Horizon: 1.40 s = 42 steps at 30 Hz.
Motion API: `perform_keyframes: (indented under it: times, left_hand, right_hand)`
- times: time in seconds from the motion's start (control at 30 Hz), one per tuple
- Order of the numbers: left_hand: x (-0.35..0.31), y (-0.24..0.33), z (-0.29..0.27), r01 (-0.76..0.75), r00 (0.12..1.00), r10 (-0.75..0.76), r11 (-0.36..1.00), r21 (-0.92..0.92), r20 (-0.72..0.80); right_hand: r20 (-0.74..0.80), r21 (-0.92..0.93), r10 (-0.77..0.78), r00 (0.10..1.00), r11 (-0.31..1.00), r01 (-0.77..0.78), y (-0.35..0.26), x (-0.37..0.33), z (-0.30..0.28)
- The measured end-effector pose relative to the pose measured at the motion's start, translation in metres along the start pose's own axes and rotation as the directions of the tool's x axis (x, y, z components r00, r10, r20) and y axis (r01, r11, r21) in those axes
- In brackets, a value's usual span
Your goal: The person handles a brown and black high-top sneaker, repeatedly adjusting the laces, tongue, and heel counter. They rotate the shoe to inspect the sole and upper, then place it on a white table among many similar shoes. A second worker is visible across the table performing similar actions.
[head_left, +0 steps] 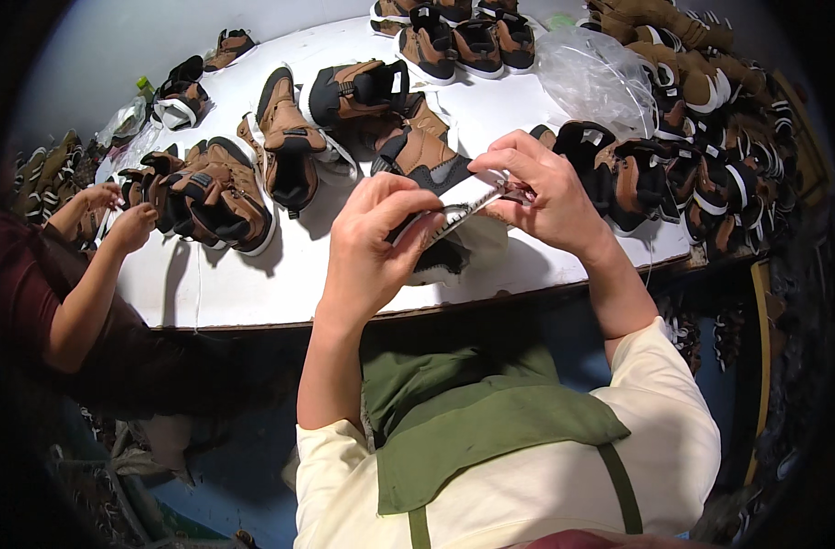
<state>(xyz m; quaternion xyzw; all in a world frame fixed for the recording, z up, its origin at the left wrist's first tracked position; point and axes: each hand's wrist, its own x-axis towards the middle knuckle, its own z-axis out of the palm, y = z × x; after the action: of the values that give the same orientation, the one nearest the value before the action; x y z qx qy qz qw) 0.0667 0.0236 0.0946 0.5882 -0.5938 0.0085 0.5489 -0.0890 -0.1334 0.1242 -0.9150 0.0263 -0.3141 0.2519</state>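
Note:
Near the front edge of the table, both my hands grip a brown and black shoe along its white edge strip. My left hand is closed on the strip's left end, thumb and fingers pinching. At the other end my right hand pinches the strip with its fingertips, where a small dark detail is too fine to make out. Pale, whitish material of the shoe hangs beneath my hands, and part of the shoe is hidden behind them.
Brown shoes stand in groups on the white table. To the right lie a clear plastic bag and a heap of shoes. At left, a co-worker's hands are close to another shoe group.

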Motion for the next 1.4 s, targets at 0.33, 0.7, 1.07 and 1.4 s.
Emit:
perform_keyframes:
  times: [0.33,0.7,1.07,1.4]
  left_hand:
    - [-0.009,0.002,0.000,0.109,0.985,-0.084,0.980,-0.166,0.150]
    - [-0.159,-0.046,-0.044,0.151,0.552,-0.663,0.676,0.721,0.506]
    - [-0.080,-0.019,0.021,0.521,0.830,-0.557,0.788,-0.329,-0.021]
    - [-0.066,-0.022,0.026,0.574,0.812,-0.571,0.741,-0.348,0.122]
  right_hand:
    - [0.161,-0.051,0.034,0.986,0.998,-0.026,0.009,0.005,0.010]
    - [0.167,0.102,0.047,0.985,0.993,-0.064,0.021,0.011,0.009]
    - [0.246,0.187,0.296,0.923,0.920,-0.345,0.006,0.011,0.005]
    - [0.416,0.184,0.279,0.866,0.907,-0.380,0.018,0.009,0.003]
